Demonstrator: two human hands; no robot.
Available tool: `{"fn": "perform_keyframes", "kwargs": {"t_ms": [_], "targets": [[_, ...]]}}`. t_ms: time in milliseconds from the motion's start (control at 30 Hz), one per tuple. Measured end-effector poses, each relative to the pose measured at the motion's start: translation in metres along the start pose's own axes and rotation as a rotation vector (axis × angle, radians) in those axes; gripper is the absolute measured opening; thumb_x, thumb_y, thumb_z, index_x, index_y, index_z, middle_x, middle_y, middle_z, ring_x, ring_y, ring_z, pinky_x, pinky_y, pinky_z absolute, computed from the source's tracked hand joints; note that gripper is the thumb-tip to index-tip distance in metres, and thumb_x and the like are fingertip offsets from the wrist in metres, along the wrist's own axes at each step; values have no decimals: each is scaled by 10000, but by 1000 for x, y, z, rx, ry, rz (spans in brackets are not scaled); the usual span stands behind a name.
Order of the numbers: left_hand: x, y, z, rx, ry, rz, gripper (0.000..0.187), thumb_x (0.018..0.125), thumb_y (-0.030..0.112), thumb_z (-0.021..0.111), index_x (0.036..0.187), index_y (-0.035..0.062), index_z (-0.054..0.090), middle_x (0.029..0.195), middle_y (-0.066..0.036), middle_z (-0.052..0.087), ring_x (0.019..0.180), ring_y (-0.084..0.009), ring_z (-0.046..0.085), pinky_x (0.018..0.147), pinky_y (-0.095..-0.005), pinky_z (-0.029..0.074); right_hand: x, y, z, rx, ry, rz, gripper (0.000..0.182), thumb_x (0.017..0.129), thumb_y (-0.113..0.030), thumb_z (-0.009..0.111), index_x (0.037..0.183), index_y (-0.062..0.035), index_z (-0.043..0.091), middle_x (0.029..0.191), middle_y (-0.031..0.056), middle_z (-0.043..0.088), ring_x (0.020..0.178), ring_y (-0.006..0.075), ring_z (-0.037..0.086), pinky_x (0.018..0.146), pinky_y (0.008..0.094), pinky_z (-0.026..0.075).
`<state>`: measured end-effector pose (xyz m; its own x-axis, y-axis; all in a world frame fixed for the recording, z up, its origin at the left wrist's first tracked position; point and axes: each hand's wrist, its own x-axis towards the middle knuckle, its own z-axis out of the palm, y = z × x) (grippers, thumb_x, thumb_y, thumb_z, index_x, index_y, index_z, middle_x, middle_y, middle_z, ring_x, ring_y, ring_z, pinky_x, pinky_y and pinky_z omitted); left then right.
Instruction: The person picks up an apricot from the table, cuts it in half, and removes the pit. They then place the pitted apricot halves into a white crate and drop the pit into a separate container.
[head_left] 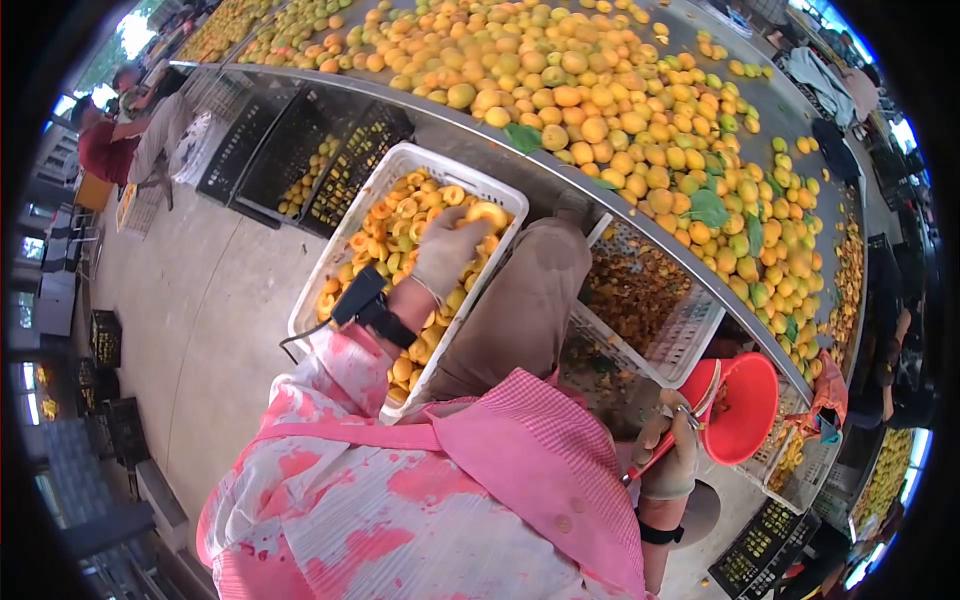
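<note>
At the far left of the head view other people (110, 140) work beside black crates (300, 160) tucked under the long table's edge (440, 128), well apart from the wearer. Next comes the white crate (345, 250), tilted against the wearer's lap and nearly full of halved apricots (385, 235). The left hand (447, 250), gloved, lies over the upper part of the pile with its fingers curled around one apricot half (489, 213) near the crate's far rim. It is clasped on the fruit, not loose. A black device (362, 300) is strapped at that wrist, its cord trailing over the crate's near side. The risk here is plain: the crate leans on a knee rather than a flat surface, so a shift of the leg could likely slide it off and spill the fruit — and the trailing cord might snag the rim. Further right a second white crate (690, 330) holds darker scraps, probably pits, under the table's lip. The right hand (672, 455), also gloved, is closed around a red-handled tool (650, 458) and sits just beside a red bowl (745, 405); I cannot see the blade. Worked close to the gloved fingers, it might slip on wet fruit. Above, whole apricots (620, 110) crowd the table to its edge — one nudge could roll some off.
</note>
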<state>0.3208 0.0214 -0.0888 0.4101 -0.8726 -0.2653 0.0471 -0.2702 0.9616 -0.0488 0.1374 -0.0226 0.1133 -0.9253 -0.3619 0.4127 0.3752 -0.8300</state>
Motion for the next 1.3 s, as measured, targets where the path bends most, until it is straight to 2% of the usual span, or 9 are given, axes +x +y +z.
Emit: {"fn": "perform_keyframes", "kwargs": {"t_ms": [233,300,400,467,533,733,800,1100,1300], "targets": [[98,-175,-141,77,351,-359,313,858,234,682,1102,44,635,782,-35,646,589,-186,606,562,-331,503,12,-2,15,36,99,141,351,997,-356,483,1186,-80,589,599,-17,464,417,105,398,376,251,305],[140,-252,-187,240,332,-301,340,845,224,666,1136,59,607,847,-53,651,704,-225,624,617,-355,498,15,0,13,7,96,133,340,994,-354,491,1178,-84,583,599,-26,457,419,102,390,372,253,300],[155,-277,-207,219,474,-34,508,785,367,756,1082,-35,660,806,-107,692,723,-242,670,643,-356,544,19,-2,14,-16,93,135,344,993,-353,491,1192,-84,573,599,-35,450,422,93,390,375,245,298],[175,-280,-226,362,473,-107,444,815,328,735,1055,-35,647,845,-123,687,745,-245,667,665,-345,543,21,-4,18,-6,91,139,356,997,-353,484,1216,-84,566,598,-39,440,420,87,382,378,242,297],[178,-272,-225,506,466,-167,380,846,288,715,1027,-36,633,883,-138,682,767,-247,665,688,-335,541,23,-7,23,12,88,132,369,1001,-352,476,1240,-84,559,596,-43,430,419,82,374,380,240,295],[98,-122,-131,600,-122,663,314,887,78,655,1174,-15,567,1090,-127,630,918,-237,662,837,-304,567,26,-13,18,94,164,-72,394,1010,-351,460,1287,-80,534,592,-47,415,419,82,371,388,236,302],[63,-50,-70,-412,-175,-68,398,908,31,618,1291,12,511,1130,-116,612,982,-238,660,859,-291,573,22,-14,22,122,136,-55,379,999,-330,480,1260,-61,536,595,-25,434,432,97,400,392,246,321],[-36,67,82,-149,-714,-46,445,890,46,642,1309,25,494,1056,-64,652,896,-151,678,633,-223,506,-8,-9,10,191,27,104,298,998,-336,473,917,-66,569,569,19,428,439,135,410,428,292,346],[-94,78,161,-146,-930,-154,363,843,72,695,1178,38,559,920,-23,645,694,-75,609,524,-198,434,3,-60,14,277,184,-469,395,1013,-293,452,670,-127,349,513,-11,323,402,116,298,409,291,272]]}}
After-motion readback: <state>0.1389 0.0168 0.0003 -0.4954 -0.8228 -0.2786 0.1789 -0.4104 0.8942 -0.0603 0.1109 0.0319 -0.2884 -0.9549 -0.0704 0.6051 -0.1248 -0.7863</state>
